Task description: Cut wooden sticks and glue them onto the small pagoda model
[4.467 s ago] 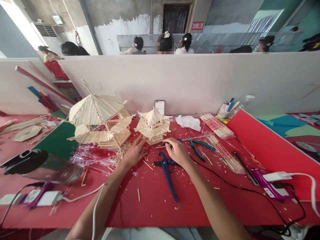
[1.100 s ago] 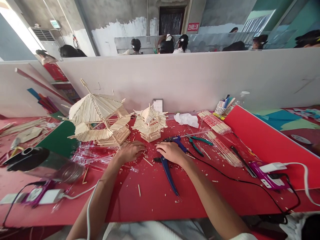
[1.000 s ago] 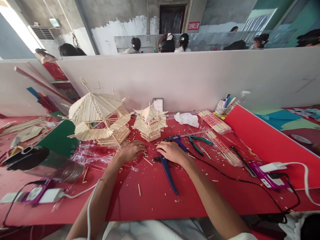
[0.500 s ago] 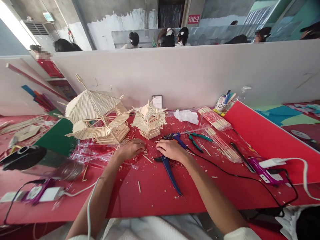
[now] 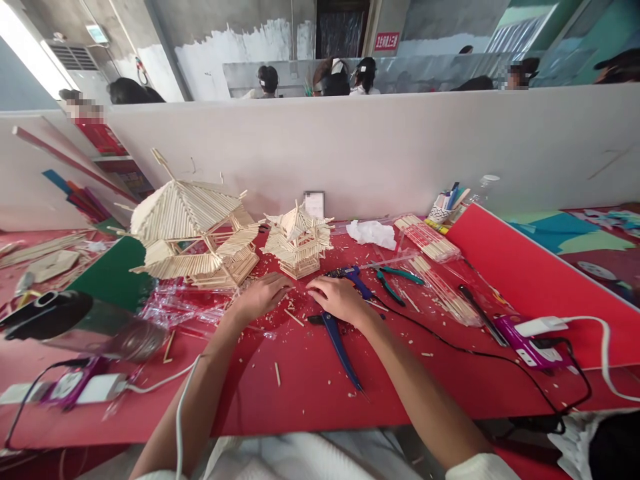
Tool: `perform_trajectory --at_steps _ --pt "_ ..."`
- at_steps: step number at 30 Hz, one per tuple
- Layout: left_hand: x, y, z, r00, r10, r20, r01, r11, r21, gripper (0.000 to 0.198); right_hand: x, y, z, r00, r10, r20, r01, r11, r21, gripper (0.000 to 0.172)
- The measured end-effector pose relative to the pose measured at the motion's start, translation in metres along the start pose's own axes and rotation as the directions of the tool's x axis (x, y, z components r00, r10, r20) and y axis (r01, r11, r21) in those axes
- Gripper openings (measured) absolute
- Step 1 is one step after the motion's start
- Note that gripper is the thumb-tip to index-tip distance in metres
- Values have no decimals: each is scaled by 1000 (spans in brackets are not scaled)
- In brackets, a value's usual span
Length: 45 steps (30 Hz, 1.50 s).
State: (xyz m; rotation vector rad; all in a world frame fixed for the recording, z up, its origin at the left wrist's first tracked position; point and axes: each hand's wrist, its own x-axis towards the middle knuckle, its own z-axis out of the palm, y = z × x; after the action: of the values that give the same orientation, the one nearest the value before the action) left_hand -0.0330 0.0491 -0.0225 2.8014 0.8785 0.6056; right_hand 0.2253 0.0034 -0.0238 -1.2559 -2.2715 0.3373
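A small pavilion model of thin wooden sticks point(image 5: 299, 241) stands upright on the red table point(image 5: 310, 387). My left hand point(image 5: 263, 295) is just in front of its base on the left, palm down, fingers stretched out. From the right, my right hand point(image 5: 336, 297) reaches toward the same base, its fingers extended and slightly bent. I see nothing held in either hand; whether the fingertips touch the base cannot be told. A blue-handled cutter point(image 5: 341, 350) lies below my right hand, and a blue glue gun point(image 5: 356, 280) behind it.
A larger stick pavilion point(image 5: 187, 220) stands at left. Green-handled pliers point(image 5: 393, 285) and packs of sticks point(image 5: 430, 239) lie at right. A bottle point(image 5: 85, 320) lies at left, power strips point(image 5: 530, 343) sit on both sides. Stick scraps and cables cross the table; a white partition point(image 5: 350, 147) rises behind.
Both hands have shifted slightly up toward the small model's base. Their fingers look a little straighter than before. The models and tools stay in place.
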Motion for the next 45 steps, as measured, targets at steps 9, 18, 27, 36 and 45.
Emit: perform_trajectory --at_steps 9,18,27,36,45 --pt "6 14 3 997 75 -24 -78 989 -126 22 3 -15 16 994 -18 -111 31 993 117 13" --pt "5 14 4 998 67 -22 -69 987 -146 16 4 -11 18 998 -35 -60 39 997 60 6" --pt "7 19 -1 997 81 -2 -80 985 -153 17 3 -11 19 999 -18 -29 17 1000 -21 6" --pt "7 21 -5 999 45 -8 -45 989 -142 23 4 -11 19 992 -70 -101 73 997 31 8" --pt "8 21 -1 999 41 6 -39 985 -168 21 4 -9 22 988 -106 -108 119 986 118 7"
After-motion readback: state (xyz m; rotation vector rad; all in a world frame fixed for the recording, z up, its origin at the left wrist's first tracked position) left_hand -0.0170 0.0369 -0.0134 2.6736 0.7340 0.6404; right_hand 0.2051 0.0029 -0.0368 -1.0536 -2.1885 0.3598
